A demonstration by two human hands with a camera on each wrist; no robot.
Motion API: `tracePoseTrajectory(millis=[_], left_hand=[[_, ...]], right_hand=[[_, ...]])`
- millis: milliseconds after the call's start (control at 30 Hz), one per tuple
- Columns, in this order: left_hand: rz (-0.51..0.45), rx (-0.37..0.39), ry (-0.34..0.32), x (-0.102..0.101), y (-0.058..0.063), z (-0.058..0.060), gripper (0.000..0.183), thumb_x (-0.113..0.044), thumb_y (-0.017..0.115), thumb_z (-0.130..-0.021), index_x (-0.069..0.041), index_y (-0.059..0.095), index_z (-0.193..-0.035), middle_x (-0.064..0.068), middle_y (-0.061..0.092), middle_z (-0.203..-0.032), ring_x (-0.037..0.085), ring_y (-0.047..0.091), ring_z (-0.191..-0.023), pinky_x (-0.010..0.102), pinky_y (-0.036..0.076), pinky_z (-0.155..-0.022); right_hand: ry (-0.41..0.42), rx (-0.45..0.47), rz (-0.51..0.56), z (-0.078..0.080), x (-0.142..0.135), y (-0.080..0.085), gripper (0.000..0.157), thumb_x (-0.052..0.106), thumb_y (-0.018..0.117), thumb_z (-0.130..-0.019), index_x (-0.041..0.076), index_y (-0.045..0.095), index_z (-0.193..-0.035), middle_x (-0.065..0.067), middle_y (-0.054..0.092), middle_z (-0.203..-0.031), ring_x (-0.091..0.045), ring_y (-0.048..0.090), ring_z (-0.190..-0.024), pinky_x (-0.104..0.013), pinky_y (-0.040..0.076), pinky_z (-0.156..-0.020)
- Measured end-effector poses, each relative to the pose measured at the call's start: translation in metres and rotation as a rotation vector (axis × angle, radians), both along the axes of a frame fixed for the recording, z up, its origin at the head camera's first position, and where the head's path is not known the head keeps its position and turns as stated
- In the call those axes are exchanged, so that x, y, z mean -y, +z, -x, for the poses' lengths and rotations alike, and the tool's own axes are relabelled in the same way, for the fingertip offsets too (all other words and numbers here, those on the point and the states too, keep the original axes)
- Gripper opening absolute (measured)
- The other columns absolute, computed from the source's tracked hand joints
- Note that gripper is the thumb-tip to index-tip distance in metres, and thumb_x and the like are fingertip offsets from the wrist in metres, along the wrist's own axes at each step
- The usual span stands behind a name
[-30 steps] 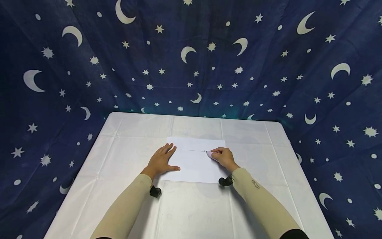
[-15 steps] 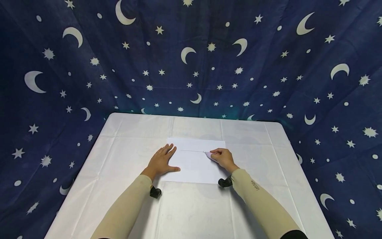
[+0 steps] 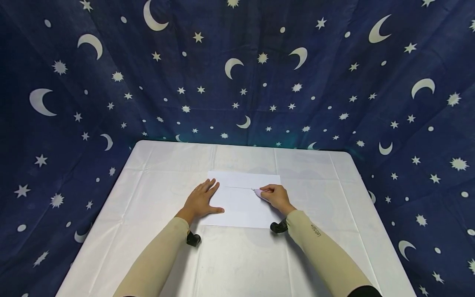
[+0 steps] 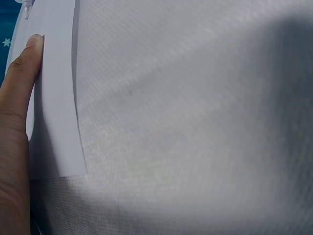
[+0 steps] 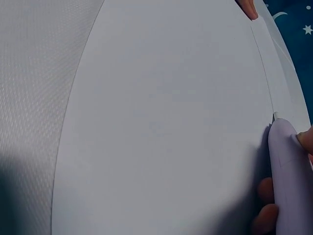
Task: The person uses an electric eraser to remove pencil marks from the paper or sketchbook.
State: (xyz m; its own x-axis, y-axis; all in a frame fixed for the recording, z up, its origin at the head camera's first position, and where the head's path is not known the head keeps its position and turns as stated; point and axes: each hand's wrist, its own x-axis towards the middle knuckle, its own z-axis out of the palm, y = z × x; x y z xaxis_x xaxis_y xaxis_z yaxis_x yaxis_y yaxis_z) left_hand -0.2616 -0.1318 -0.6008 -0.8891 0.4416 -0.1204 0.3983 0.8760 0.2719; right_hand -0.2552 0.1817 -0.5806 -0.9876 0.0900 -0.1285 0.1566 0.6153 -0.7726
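A white sheet of paper (image 3: 237, 210) lies on the table, with a thin straight line (image 5: 264, 73) across its upper part. My left hand (image 3: 201, 201) rests on the sheet's left side, fingers spread and thumb out. In the left wrist view its thumb (image 4: 22, 73) lies along the paper. My right hand (image 3: 276, 197) grips a lilac utility knife (image 5: 291, 166), whose small tip touches the paper at the line. Thumb and fingers wrap its body in the right wrist view; its rear end is hidden. A bit of the knife (image 4: 27, 6) shows in the left wrist view's corner.
A white cloth covers the table (image 3: 237, 264). Behind it hangs a dark blue curtain (image 3: 208, 70) with moons and stars. Both forearms wear beige sleeves (image 3: 156, 255), and a black wrist device (image 3: 279, 227) sits under the right wrist.
My right hand has shifted slightly left with the utility knife, its tip moving along the line. The left hand and the paper stay in place.
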Motion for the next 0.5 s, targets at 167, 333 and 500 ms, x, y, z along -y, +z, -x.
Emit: tracePoseTrajectory(millis=[167, 333, 500], left_hand=[[-0.001, -0.003, -0.004, 0.0005, -0.0004, 0.0001, 0.111, -0.081, 0.06, -0.073, -0.021, 0.022, -0.158, 0.003, 0.016, -0.165, 0.026, 0.011, -0.153, 0.046, 0.014, -0.124], [0.007, -0.003, -0.007, 0.0011, -0.001, 0.0005, 0.111, -0.081, 0.059, -0.073, -0.021, 0.02, -0.158, 0.003, 0.015, -0.166, 0.026, 0.01, -0.153, 0.046, 0.015, -0.124], [-0.001, -0.007, -0.009, 0.0012, -0.0009, 0.0009, 0.11, -0.08, 0.06, -0.074, -0.021, 0.021, -0.158, 0.003, 0.015, -0.166, 0.026, 0.01, -0.153, 0.046, 0.015, -0.123]], right_hand=[[-0.012, -0.018, -0.013, 0.001, -0.002, -0.0013, 0.017, 0.012, 0.074, -0.081, 0.009, 0.079, -0.097, -0.001, 0.069, -0.074, -0.011, 0.056, -0.066, -0.021, 0.044, -0.063], [-0.009, 0.012, 0.007, -0.0008, 0.0003, 0.0008, 0.017, 0.012, 0.074, -0.082, 0.009, 0.079, -0.098, 0.0, 0.067, -0.073, -0.011, 0.054, -0.066, -0.021, 0.043, -0.061], [0.0, 0.009, 0.003, -0.0008, 0.001, 0.0004, 0.017, 0.012, 0.074, -0.081, 0.009, 0.079, -0.097, 0.0, 0.067, -0.073, -0.011, 0.054, -0.066, -0.021, 0.043, -0.061]])
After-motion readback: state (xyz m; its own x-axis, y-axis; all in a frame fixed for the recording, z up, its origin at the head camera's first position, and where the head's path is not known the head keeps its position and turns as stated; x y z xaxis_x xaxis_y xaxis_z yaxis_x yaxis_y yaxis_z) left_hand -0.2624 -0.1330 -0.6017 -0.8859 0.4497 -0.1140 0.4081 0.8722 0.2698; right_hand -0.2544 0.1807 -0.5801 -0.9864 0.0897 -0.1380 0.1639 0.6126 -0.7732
